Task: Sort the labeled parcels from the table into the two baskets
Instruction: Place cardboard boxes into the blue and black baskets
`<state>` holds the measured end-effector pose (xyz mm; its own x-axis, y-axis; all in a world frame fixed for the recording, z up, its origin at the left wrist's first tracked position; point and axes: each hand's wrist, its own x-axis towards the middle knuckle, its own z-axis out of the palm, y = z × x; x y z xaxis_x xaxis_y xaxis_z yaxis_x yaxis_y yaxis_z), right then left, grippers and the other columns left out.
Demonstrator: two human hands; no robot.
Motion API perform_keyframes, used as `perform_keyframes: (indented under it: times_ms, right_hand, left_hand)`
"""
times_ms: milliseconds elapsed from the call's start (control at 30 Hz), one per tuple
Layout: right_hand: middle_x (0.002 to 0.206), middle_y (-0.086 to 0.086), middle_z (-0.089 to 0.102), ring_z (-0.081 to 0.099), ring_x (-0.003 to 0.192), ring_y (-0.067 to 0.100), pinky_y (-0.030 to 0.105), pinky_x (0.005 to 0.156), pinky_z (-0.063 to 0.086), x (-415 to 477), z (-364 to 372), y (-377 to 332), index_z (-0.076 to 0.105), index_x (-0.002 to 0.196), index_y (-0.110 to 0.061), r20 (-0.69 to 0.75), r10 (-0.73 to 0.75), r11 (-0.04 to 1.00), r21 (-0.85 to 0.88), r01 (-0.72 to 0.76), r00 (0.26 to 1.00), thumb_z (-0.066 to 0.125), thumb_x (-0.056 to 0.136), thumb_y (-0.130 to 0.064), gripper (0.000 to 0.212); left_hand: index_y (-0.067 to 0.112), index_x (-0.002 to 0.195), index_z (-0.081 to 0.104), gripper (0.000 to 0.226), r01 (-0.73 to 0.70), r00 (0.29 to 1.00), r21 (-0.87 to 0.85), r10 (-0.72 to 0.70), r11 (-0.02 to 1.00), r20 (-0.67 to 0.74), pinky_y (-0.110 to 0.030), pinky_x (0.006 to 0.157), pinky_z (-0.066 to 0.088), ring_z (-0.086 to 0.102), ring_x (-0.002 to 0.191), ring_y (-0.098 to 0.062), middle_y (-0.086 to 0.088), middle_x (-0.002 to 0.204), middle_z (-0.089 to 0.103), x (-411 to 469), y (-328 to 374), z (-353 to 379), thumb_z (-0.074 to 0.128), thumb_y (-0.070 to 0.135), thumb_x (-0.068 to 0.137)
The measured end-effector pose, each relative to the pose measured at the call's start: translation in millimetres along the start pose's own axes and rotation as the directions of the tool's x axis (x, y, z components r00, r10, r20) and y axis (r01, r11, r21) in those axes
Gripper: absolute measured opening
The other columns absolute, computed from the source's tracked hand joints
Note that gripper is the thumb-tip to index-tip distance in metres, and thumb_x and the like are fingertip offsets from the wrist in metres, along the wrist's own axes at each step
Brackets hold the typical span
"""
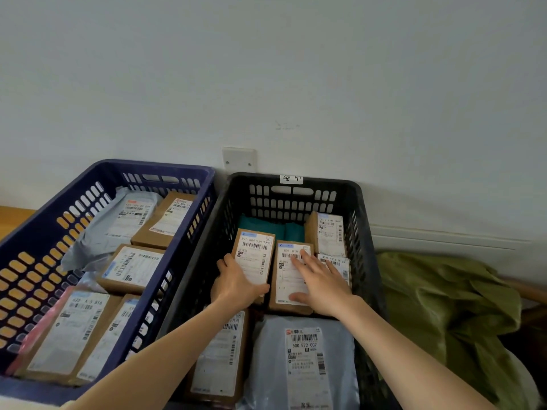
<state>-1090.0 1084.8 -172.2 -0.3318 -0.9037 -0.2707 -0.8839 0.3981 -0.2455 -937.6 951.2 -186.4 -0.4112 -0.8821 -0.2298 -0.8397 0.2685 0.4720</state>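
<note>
Two baskets stand side by side against the wall: a blue basket (189, 232) on the left and a black basket (362, 232) on the right, both holding labeled parcels. Inside the black basket, my left hand (236, 284) grips the near end of a brown box labeled 891-K04 (256, 250). My right hand (321, 281) lies flat with straight fingers on the label of the brown box beside it (285, 279). A grey mailer bag marked 500 E72 (305, 359) lies at the basket's near end, next to another brown box (220, 356).
The blue basket holds several brown boxes (131, 269) and a grey mailer (118, 220). A crumpled olive-green bag (450, 306) lies to the right of the black basket. A white wall with a socket plate (239, 159) rises behind. A wooden surface (13, 217) shows at far left.
</note>
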Motion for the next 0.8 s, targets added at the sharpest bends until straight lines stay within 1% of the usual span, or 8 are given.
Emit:
perform_keyframes:
  times_ms: [100, 200, 267, 433, 533, 600, 700, 800]
  right_hand:
    - [0.161, -0.003, -0.016, -0.009, 0.148, 0.016, 0.04, 0.12, -0.005, 0.3, 0.8, -2.2, -0.005, 0.154, -0.028, -0.015, 0.021, 0.999, 0.029, -0.02, 1.0, 0.052, 0.09, -0.057, 0.09]
    - [0.159, -0.002, -0.022, -0.014, 0.148, 0.018, 0.042, 0.12, -0.006, 1.5, -0.5, -2.7, -0.011, 0.153, -0.027, 0.047, 0.019, 1.0, 0.024, -0.02, 0.999, 0.056, 0.084, -0.063, 0.103]
    - [0.158, -0.002, -0.024, -0.015, 0.147, 0.019, 0.042, 0.12, -0.006, 2.1, -1.0, -2.2, -0.013, 0.152, -0.027, 0.07, 0.021, 0.999, 0.029, -0.023, 0.997, 0.059, 0.081, -0.064, 0.108]
    - [0.159, -0.003, -0.023, -0.016, 0.147, 0.017, 0.041, 0.119, -0.007, 2.7, 5.9, -4.6, -0.013, 0.152, -0.029, 0.036, 0.036, 0.999, 0.01, -0.036, 0.999, 0.058, 0.081, -0.066, 0.108]
    - [0.159, -0.003, -0.023, -0.017, 0.147, 0.018, 0.04, 0.118, -0.009, 0.8, 12.3, -6.5, -0.014, 0.152, -0.03, 0.021, 0.059, 0.998, -0.013, -0.059, 0.998, 0.058, 0.08, -0.065, 0.108]
    - [0.158, -0.001, -0.024, -0.018, 0.147, 0.019, 0.039, 0.117, -0.01, -0.1, 17.4, -9.7, -0.016, 0.151, -0.029, 0.013, 0.072, 0.997, -0.043, -0.072, 0.997, 0.057, 0.081, -0.065, 0.108]
    - [0.158, 0.001, -0.026, -0.019, 0.146, 0.021, 0.039, 0.116, -0.011, 0.6, 23.2, -15.9, -0.018, 0.15, -0.029, 0.01, 0.088, 0.994, -0.072, -0.087, 0.996, 0.056, 0.083, -0.064, 0.106]
    - [0.158, 0.001, -0.026, -0.019, 0.146, 0.022, 0.039, 0.116, -0.011, 1.6, 20.0, -18.4, -0.017, 0.151, -0.028, 0.014, 0.09, 0.994, -0.064, -0.089, 0.996, 0.057, 0.083, -0.063, 0.107]
  left_hand:
    - [0.015, 0.133, 0.018, 0.107, 0.007, 1.0, 0.01, -0.007, 1.0, 0.027, -0.035, 0.07, 0.045, 0.054, 0.11, -0.029, -0.007, 0.131, 0.034, 0.6, -4.1, 5.9, 0.082, 0.054, 0.057]
    - [0.015, 0.134, 0.017, 0.108, 0.004, 0.999, 0.006, -0.004, 1.0, 0.048, -0.034, 0.07, 0.045, 0.054, 0.109, -0.028, -0.007, 0.131, 0.033, 4.2, -7.2, 7.3, 0.082, 0.055, 0.057]
    - [0.014, 0.136, 0.017, 0.11, -0.007, 0.997, -0.012, 0.008, 1.0, 0.075, -0.033, 0.069, 0.043, 0.053, 0.11, -0.027, -0.007, 0.133, 0.033, 8.5, -10.5, 5.1, 0.083, 0.055, 0.058]
    - [0.019, 0.135, 0.023, 0.099, -0.027, 0.989, -0.104, 0.042, 0.994, 0.142, -0.037, 0.086, 0.047, 0.052, 0.116, -0.025, -0.004, 0.133, 0.041, 14.3, -21.1, 2.4, 0.086, 0.042, 0.062]
    - [0.02, 0.132, 0.024, 0.095, -0.027, 0.987, -0.109, 0.044, 0.994, 0.154, -0.036, 0.084, 0.047, 0.053, 0.115, -0.024, -0.002, 0.132, 0.044, 12.4, -24.1, 4.9, 0.086, 0.039, 0.063]
    - [0.019, 0.134, 0.023, 0.096, -0.013, 0.987, -0.107, 0.03, 0.994, 0.16, -0.038, 0.087, 0.048, 0.054, 0.116, -0.025, -0.002, 0.132, 0.044, 10.6, -26.5, 7.9, 0.086, 0.038, 0.063]
    - [0.018, 0.142, 0.017, 0.105, 0.013, 0.986, -0.131, 0.01, 0.991, 0.167, -0.044, 0.095, 0.049, 0.053, 0.119, -0.027, -0.003, 0.134, 0.045, 7.4, -29.4, 10.7, 0.086, 0.036, 0.065]
    - [0.017, 0.145, 0.015, 0.107, 0.007, 0.984, -0.134, 0.018, 0.991, 0.177, -0.044, 0.095, 0.049, 0.053, 0.119, -0.026, -0.003, 0.132, 0.048, 7.6, -30.3, 7.7, 0.085, 0.036, 0.066]
